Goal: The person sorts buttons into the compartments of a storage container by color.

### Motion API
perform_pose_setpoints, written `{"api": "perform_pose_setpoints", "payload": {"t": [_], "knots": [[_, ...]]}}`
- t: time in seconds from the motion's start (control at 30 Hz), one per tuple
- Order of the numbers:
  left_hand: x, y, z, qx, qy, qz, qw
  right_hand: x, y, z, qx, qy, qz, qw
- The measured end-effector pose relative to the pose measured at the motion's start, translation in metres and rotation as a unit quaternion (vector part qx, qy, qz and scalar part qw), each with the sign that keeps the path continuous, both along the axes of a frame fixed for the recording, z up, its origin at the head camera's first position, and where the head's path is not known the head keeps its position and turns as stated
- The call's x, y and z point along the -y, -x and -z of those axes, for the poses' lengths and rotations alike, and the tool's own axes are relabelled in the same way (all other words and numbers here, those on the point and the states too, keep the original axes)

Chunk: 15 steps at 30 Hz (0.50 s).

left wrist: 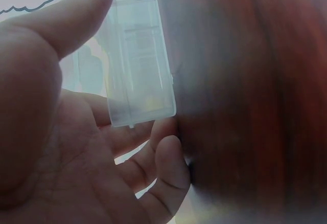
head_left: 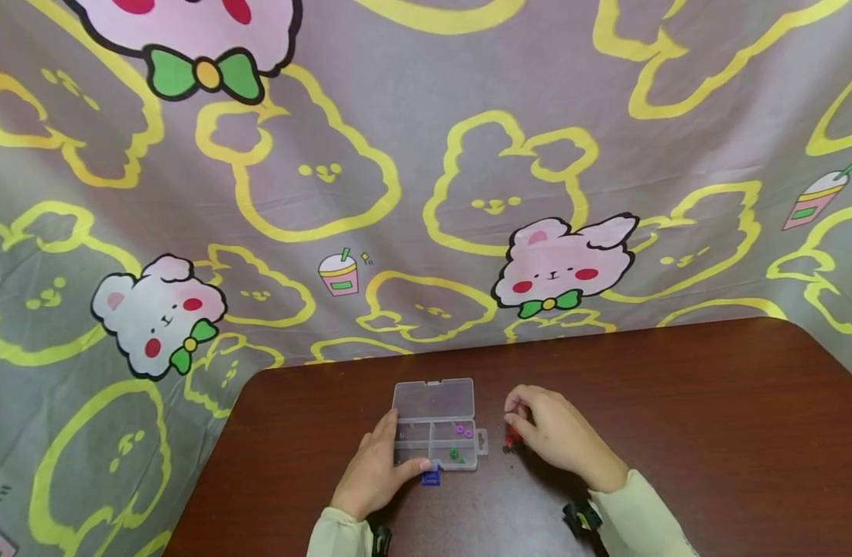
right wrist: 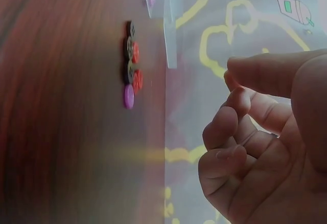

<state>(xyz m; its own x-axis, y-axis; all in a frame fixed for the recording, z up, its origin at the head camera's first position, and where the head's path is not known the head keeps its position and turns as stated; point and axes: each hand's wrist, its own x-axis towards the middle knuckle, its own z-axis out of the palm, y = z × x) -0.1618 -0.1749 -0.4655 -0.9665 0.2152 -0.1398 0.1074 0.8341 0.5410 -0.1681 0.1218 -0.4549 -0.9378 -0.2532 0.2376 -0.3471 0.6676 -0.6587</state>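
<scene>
A clear plastic compartment box [head_left: 419, 445] lies on the table with its lid [head_left: 434, 398] raised at the far side. My left hand [head_left: 375, 468] grips it, thumb at the near edge and fingers along the left side. Purple buttons [head_left: 463, 430] are in its far right compartment, green buttons [head_left: 455, 454] in the near right one. My right hand [head_left: 554, 429] is above loose buttons to the right of the box. In the right wrist view, red buttons [right wrist: 135, 52], black buttons [right wrist: 130, 29] and a purple button [right wrist: 129, 96] lie close together. Right thumb and forefinger tips meet; whether they pinch anything is hidden.
A blue latch [head_left: 431, 477] sticks out from the box's near side, and a clear hanging tab [head_left: 482, 442] from its right. The brown table [head_left: 711, 433] ends at a patterned cloth [head_left: 412, 201] hanging behind it.
</scene>
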Motion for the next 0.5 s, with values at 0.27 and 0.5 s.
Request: {"api": "perform_pose_setpoints", "payload": {"t": [0.27,0.5], "knots": [[0.000,0.000,0.001,0.002,0.002,-0.001,1.0000,-0.008,-0.001,0.002,0.016,0.003,0.001,0.9999],[0.000,0.000,0.001,-0.002,0.003,0.000,1.0000,-0.018,0.000,0.006,0.050,-0.013,-0.010,0.9986]]}}
